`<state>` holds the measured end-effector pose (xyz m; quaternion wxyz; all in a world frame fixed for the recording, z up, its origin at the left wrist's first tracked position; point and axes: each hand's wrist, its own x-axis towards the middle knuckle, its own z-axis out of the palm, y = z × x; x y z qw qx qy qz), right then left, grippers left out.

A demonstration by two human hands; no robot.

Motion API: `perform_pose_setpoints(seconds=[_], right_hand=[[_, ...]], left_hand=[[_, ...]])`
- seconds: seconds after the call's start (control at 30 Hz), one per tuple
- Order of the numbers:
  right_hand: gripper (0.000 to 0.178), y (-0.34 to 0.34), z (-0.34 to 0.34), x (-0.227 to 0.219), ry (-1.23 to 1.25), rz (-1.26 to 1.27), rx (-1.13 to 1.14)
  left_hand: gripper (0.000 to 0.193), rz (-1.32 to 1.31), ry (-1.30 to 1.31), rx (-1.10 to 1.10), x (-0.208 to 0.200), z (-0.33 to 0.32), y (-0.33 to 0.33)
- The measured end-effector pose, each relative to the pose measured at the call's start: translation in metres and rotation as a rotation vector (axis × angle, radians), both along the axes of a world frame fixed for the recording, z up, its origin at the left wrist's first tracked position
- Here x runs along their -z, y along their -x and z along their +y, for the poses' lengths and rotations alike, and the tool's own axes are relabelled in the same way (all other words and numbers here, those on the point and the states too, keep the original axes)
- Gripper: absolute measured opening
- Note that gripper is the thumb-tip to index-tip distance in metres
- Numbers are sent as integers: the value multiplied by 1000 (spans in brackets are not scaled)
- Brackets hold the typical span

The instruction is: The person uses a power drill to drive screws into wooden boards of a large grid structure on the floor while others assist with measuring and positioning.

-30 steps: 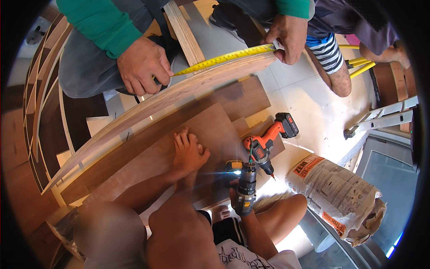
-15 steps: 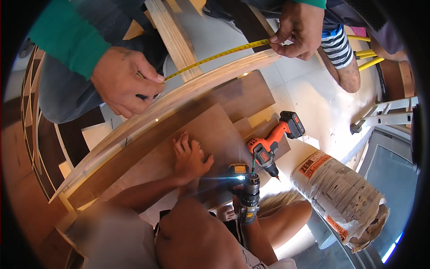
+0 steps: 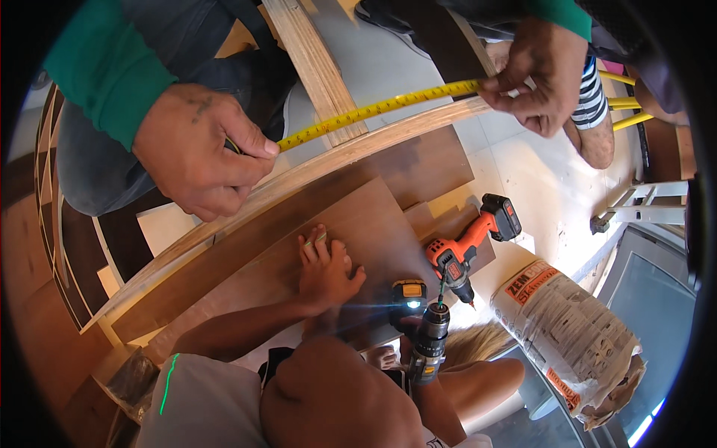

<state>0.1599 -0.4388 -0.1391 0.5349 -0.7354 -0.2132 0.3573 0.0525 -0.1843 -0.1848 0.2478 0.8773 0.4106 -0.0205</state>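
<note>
Black-and-yellow drill [image 3: 431, 340], one: being held at five o'clock by the right hand [image 3: 405, 349], which is being mostly hidden by the tool but appears to be wrapped around the handle. Light is being thrown by its lamp; its chuck is being pointed toward twelve.

Left hand [image 3: 326, 276], one, bare: being laid palm-down at seven o'clock, fingers loosely spread, nothing being gripped.

Brown panel [image 3: 366, 231], one: being covered in part by that palm, just left of centre.

Orange-and-black drill [image 3: 452, 252], one: being left unheld near four o'clock; whether it is being touched by the other drill's bit cannot be told.

Paper sack [image 3: 564, 336], one, torn-ended: being seen at four.

Curved plywood edge [image 3: 422, 122], one: being spanned at twelve by a yellow tape measure [image 3: 388, 104], which is being held by a co-worker's hands [image 3: 205, 153], pinched at ten and toward one.

Step, as judged: the panel is being steadied, the drill being held ready. Next move, as judged: firm palm pressure and a turned bit are being called for.
</note>
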Motion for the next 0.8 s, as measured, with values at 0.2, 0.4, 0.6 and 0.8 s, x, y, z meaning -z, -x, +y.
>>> perform_pose_setpoints(seconds=[0.2, 0.4, 0.6, 0.8], right_hand=[[25, 6, 17, -12, 85, 75, 142], [40, 3, 3, 0, 60, -135, 13], [43, 5, -3, 6, 31, -3, 65], [44, 2, 5, 7, -25, -99, 24]], left_hand=[[63, -3, 3, 24, 3, -1, 2], [64, 1, -22, 30, 2, -1, 0], [58, -27, -25, 31, -1, 1, -2], [62, -29, -12, 35, 3, 0, 0]])
